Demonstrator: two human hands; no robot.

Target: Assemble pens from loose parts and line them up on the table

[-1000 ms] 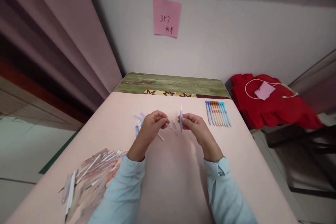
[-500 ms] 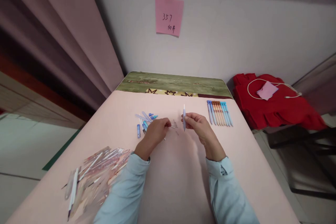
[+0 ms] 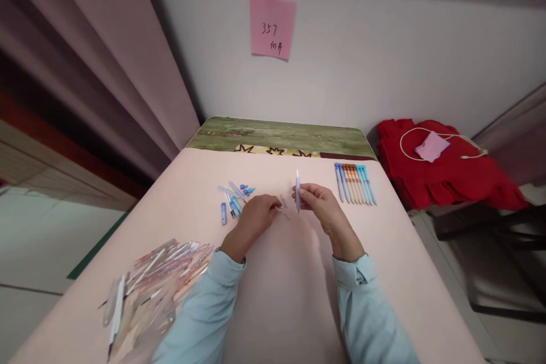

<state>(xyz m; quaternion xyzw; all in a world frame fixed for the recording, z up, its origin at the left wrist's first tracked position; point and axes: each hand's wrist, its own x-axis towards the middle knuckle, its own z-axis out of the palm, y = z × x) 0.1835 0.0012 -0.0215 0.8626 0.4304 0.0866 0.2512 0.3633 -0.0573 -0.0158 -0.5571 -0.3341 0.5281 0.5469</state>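
Observation:
Upright between the fingertips of my right hand (image 3: 318, 199) is a pale blue pen barrel (image 3: 298, 196), with a thin white refill end sticking out of its top. My left hand (image 3: 258, 216) is closed low over the table, its fingertips beside a few tiny springs (image 3: 284, 203); whatever it pinches is too small to make out. Left of that hand lie pen parts: translucent grips (image 3: 230, 191), dark blue push-buttons (image 3: 244, 187) and a blue printed tube (image 3: 224, 213). Some of these parts are partly hidden behind the hand.
Finished-looking pens (image 3: 355, 183) in blue, brown and light blue lie in a row at the right. A heap of clear barrels and refills (image 3: 166, 273) covers the front left. Beyond the table's right edge are a red cloth (image 3: 452, 176) and a white cable (image 3: 405, 153).
My left hand's fingertips have shifted slightly right and down toward the springs. The right hand holds the pen barrel nearly still. The whole view has moved a little.

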